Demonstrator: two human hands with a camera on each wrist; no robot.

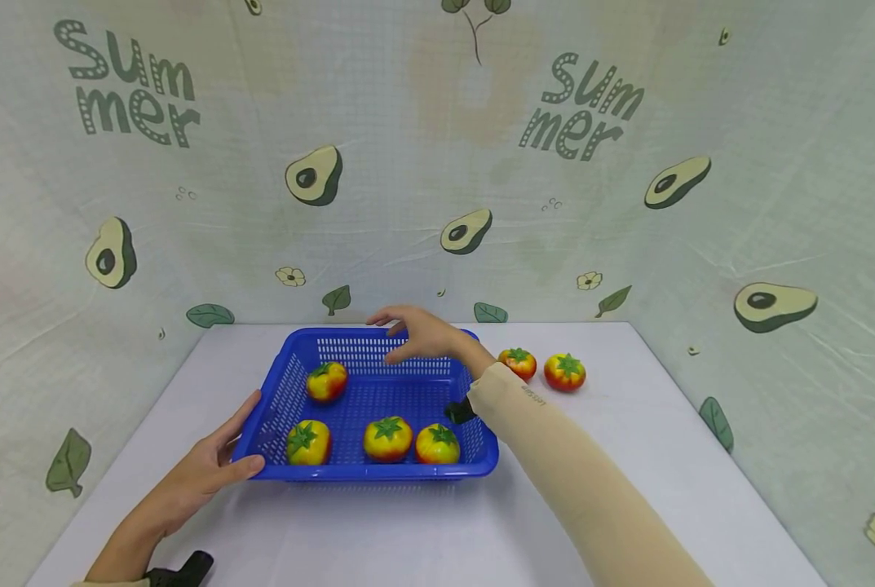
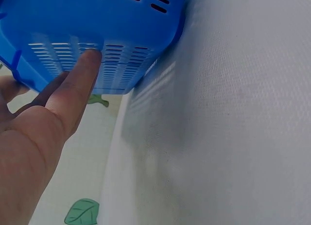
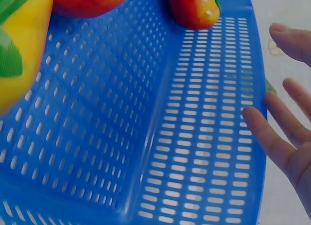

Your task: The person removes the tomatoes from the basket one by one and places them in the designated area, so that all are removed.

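A blue plastic basket (image 1: 378,471) with slotted walls stands on the white table. Several tomato-like red-and-yellow fruits with green leafy tops lie in it, among them one fruit (image 1: 327,381) at the back left and another (image 1: 388,439) at the front. At the front left corner my left hand (image 1: 205,469) touches the basket from outside, thumb and fingers spread and fairly straight; in the left wrist view a straight digit (image 2: 82,84) lies against the slotted wall. My right hand (image 1: 424,333) hovers over the basket's far rim, fingers spread and loosely bent, holding nothing.
Two more such fruits, a nearer-left one (image 1: 518,364) and a right one (image 1: 565,372), sit on the table right of the basket, beyond my right forearm. A cloth printed with avocados (image 1: 466,231) hangs behind and at both sides of the table (image 1: 378,538).
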